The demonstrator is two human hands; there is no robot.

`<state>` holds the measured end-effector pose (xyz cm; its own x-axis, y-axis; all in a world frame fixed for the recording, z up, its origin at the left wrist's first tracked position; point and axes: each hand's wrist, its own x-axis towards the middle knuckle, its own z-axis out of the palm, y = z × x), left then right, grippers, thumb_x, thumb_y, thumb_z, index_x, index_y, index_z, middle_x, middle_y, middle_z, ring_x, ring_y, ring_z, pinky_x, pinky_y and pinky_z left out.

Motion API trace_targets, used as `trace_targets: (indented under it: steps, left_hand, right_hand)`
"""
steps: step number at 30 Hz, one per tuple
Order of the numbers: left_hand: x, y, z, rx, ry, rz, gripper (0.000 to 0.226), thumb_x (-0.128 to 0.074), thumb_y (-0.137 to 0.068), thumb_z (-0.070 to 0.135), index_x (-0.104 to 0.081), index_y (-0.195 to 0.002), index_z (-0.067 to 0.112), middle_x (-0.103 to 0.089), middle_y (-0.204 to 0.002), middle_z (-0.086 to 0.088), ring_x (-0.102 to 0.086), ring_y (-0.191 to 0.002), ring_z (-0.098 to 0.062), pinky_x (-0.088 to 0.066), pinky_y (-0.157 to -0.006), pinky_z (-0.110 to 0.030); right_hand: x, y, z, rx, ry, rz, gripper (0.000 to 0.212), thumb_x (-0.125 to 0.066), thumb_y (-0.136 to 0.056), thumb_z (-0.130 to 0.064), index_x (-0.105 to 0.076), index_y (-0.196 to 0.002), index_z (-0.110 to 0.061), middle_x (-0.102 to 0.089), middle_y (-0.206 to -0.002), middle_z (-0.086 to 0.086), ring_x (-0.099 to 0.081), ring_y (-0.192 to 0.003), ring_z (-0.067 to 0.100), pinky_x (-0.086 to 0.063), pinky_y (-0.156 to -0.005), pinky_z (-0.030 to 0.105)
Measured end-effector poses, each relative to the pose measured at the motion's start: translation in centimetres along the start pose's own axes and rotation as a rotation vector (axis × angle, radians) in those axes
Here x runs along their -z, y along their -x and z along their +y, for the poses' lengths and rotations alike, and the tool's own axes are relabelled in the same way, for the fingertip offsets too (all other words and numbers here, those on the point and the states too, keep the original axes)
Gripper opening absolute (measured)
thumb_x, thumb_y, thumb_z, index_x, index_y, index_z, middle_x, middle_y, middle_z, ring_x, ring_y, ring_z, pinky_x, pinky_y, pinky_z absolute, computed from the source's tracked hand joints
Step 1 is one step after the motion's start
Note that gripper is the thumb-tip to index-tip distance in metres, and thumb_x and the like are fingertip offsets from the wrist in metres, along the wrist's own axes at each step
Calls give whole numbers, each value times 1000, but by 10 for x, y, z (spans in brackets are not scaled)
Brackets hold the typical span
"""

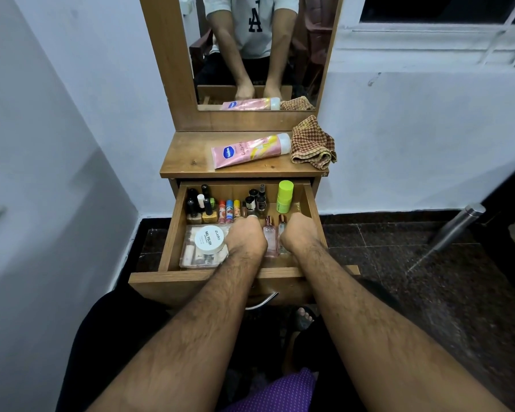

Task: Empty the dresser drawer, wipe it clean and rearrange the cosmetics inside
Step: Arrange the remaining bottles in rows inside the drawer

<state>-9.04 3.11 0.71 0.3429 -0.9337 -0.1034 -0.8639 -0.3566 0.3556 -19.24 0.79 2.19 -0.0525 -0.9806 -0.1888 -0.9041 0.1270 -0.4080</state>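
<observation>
The wooden drawer (173, 233) stands pulled out and holds cosmetics in rows. Nail polish bottles (201, 208) and lip balms (229, 211) line the back left, small dark bottles (256, 200) the back middle, a lime green stick (285, 196) the back right. A white nail polish remover jar (210, 238) lies on a clear box (191, 257) at the front left. My left hand (246, 237) is down in the middle, its fingers curled around something small and hidden. My right hand (299, 233) is curled beside two slim pink perfume bottles (270, 237).
On the dresser top (185, 159) lie a pink lotion tube (250, 150) and a crumpled checked cloth (311, 144). A mirror (259, 49) rises behind. White walls stand to the left and behind. A steel bottle (458, 224) lies on the dark floor to the right.
</observation>
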Motion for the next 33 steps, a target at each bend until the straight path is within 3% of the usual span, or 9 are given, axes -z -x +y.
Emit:
trace_targets:
  steps: [6, 15, 19, 22, 27, 33]
  left_hand:
    - [1, 2, 0, -11, -29, 9, 24, -69, -87, 13, -66, -111, 16, -65, -112, -9, -62, -105, -27, -49, -78, -37]
    - [7, 6, 0, -15, -11, -4, 20, -65, -89, 15, -66, -109, 16, -67, -107, -8, -62, -100, -26, -50, -77, -37]
    - [10, 9, 1, -5, -6, -74, 45, -81, -79, 29, -62, -117, 17, -62, -116, -8, -60, -106, -25, -52, -81, -37]
    - [8, 10, 0, -17, -49, -110, 64, -84, -74, 37, -55, -126, 14, -55, -123, -11, -57, -113, -27, -50, -87, -38]
    - [11, 13, 3, -54, -120, -87, 46, -73, -86, 23, -54, -127, 12, -53, -128, -14, -56, -115, -29, -50, -89, -39]
    - [12, 14, 4, -64, -136, -86, 46, -73, -86, 20, -55, -127, 10, -53, -127, -14, -57, -115, -30, -50, -88, -39]
  right_hand:
    - [-1, -2, 1, 33, -2, -37, 21, -73, -84, -10, -68, -105, -11, -70, -102, 7, -56, -82, 20, -46, -67, 28]
    - [-3, -3, 2, 36, 3, -11, 16, -72, -86, -10, -67, -102, -11, -70, -100, 6, -62, -86, 21, -51, -69, 30]
    - [-3, -2, 4, 55, 23, -5, 14, -66, -89, -9, -68, -102, -10, -70, -101, 8, -65, -93, 25, -48, -69, 29]
    - [-5, -3, 4, 50, 10, -6, 12, -65, -90, -10, -68, -102, -10, -70, -99, 7, -61, -84, 22, -48, -69, 29]
    - [-6, -4, 3, 46, 13, 5, 13, -66, -90, -11, -69, -102, -11, -70, -99, 8, -64, -89, 23, -53, -73, 31]
    - [-7, -4, 5, 42, 22, 1, 12, -67, -90, -11, -68, -102, -10, -69, -98, 7, -58, -82, 21, -48, -68, 29]
